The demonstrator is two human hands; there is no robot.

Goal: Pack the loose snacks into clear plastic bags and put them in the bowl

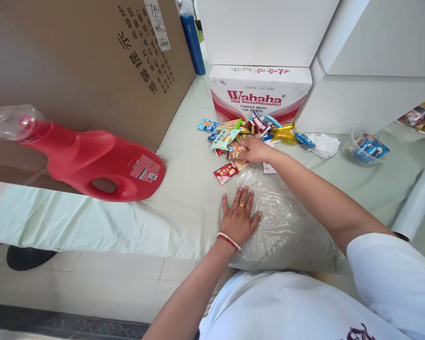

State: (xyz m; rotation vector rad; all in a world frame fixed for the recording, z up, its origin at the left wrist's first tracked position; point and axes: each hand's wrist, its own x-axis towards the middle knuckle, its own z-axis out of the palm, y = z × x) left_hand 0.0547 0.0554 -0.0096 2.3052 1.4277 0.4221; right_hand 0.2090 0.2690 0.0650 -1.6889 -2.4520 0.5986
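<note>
Left hand (239, 217) rests flat, released, on the clear plastic bag (286, 226). Right hand (257, 148) reaches the snack packets (233, 141); grasp cannot be told. Bag appears unfilled; packets remain piled mid-table (184, 203).

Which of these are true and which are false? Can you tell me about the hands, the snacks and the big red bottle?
1. The left hand lies flat on a clear plastic bag. True.
2. The right hand reaches into the pile of snack packets. True.
3. The red bottle stands upright. False: it lies on its side on the table.
4. The box behind the snacks says Wahaha. True.
5. The left hand holds a snack packet. False: it is open, pressing on the bag.
6. The tall bottle in the back corner is green. False: it is blue.
</note>
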